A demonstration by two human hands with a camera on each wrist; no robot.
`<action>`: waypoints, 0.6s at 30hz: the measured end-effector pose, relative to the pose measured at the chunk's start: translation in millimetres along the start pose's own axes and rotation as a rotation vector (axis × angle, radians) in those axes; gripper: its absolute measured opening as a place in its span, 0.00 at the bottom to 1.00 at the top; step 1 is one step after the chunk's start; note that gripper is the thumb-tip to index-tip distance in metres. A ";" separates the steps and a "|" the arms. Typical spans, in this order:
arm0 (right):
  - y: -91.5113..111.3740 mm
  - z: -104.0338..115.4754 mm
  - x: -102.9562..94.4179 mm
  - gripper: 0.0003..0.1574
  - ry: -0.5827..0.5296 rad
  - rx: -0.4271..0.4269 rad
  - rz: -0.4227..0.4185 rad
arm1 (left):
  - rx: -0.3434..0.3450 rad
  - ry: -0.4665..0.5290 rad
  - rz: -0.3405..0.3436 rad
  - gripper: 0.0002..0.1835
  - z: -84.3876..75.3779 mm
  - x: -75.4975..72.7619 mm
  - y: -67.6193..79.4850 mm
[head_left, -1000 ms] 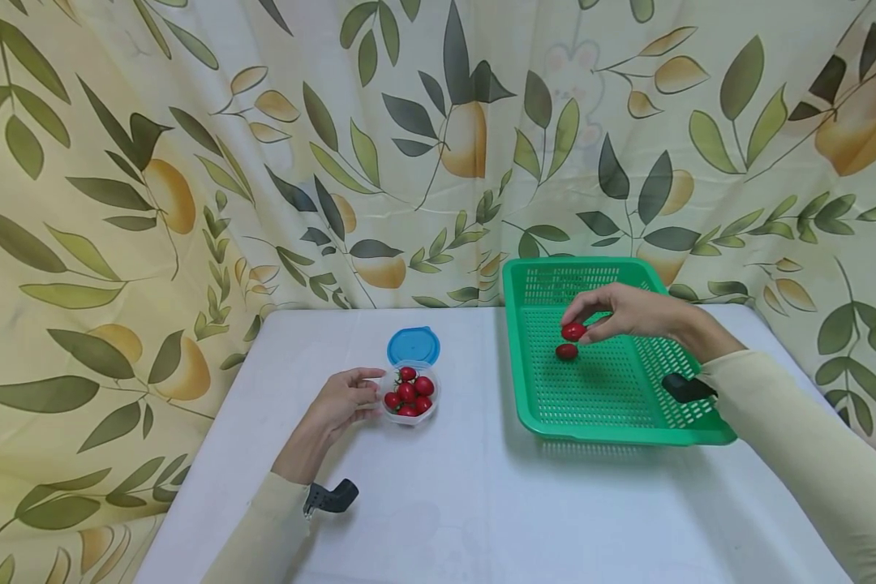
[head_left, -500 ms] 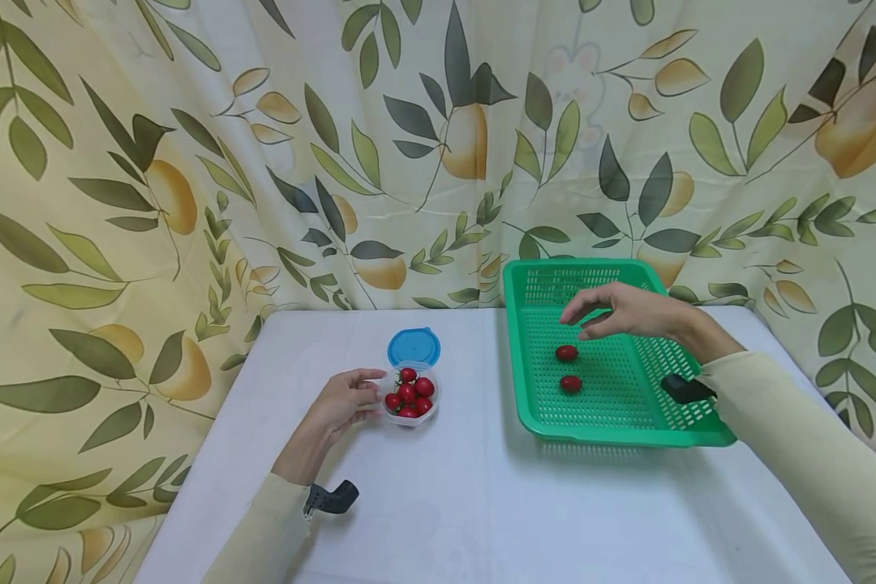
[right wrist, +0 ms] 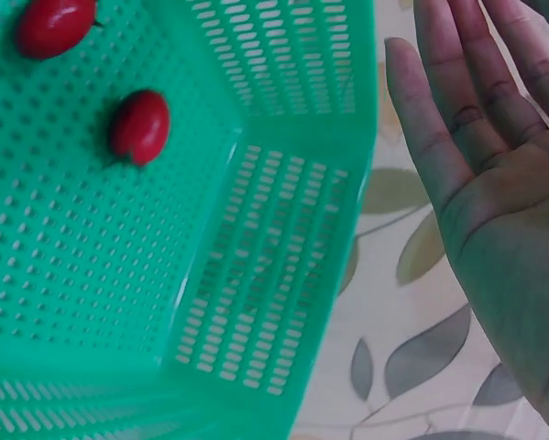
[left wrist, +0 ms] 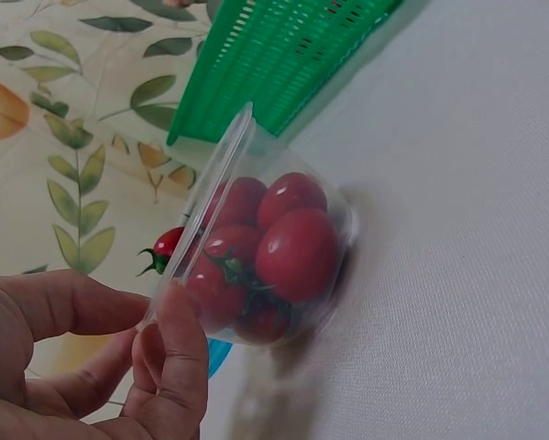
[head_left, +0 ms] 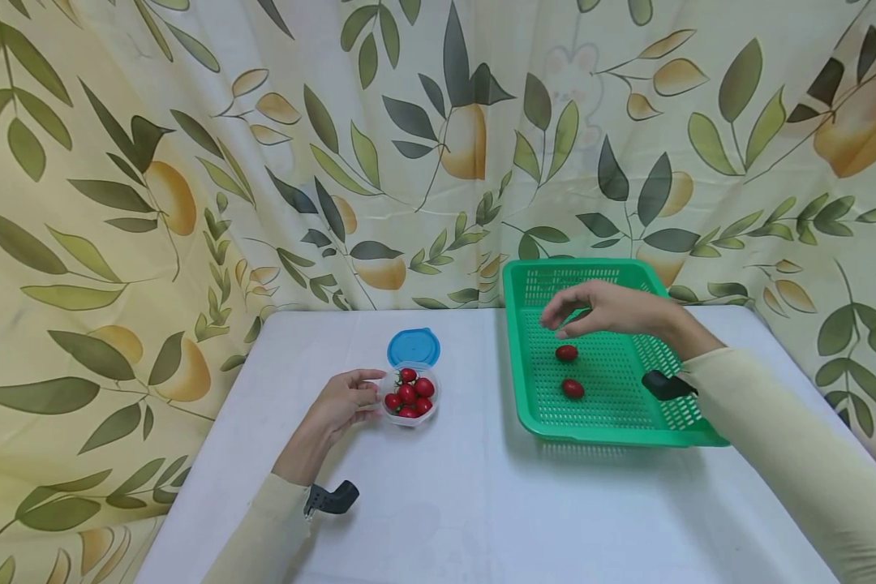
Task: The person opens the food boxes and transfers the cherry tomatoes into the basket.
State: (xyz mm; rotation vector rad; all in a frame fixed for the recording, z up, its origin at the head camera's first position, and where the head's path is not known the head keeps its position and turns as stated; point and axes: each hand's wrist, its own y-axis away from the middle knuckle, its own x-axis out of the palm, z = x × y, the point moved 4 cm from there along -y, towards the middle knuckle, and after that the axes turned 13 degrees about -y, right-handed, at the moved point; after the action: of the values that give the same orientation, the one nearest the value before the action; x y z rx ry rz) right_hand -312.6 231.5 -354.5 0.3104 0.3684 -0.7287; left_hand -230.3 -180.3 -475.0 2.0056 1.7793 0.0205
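Green perforated basket (head_left: 620, 405) sits on a white-covered table (head_left: 438, 495). On its floor, toward its left wall, two red cherry tomatoes: the first (head_left: 566, 353) nearer the basket's back, the second (head_left: 573, 389) nearer its front. They lie just beside each other, apart.

Right hand (head_left: 606, 308) hovers above the basket, nothing in its grasp; thumb and fingertips stand apart, fingers lightly bent.

Clear plastic cup (left wrist: 272, 147) stands left of the basket, well apart from it, level with the basket's front half. Inside, a cluster of red cherry tomatoes (left wrist: 297, 257); one with a green calyx pokes above the rim. Left hand (head_left: 339, 401), on the cup's side away from the basket, pinches that rim between thumb and fingers. The two hands are well apart.

Blue lid (head_left: 413, 347) is also left of the basket, level with its middle; whether it joins the cup cannot be told. Behind the basket hangs a curtain (head_left: 292, 162) printed with leaves and orange fruit.
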 end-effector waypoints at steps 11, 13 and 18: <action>-22.8 25.4 20.8 0.22 -0.006 -0.033 0.079 | -0.002 0.000 -0.009 0.21 0.2 -1.9 0.2; -26.8 28.1 24.1 0.23 -0.009 -0.029 0.093 | -0.002 -0.002 -0.008 0.21 0.4 -2.3 0.3; -35.9 33.9 31.1 0.20 0.008 -0.003 0.107 | -0.002 0.003 -0.004 0.22 1.5 -2.3 -0.9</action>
State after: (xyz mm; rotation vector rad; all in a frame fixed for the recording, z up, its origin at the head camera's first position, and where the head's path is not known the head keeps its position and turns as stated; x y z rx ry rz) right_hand -308.8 174.4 -342.9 0.3283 0.3577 -0.6218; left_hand -231.0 -182.9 -476.0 2.0015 1.7850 0.0237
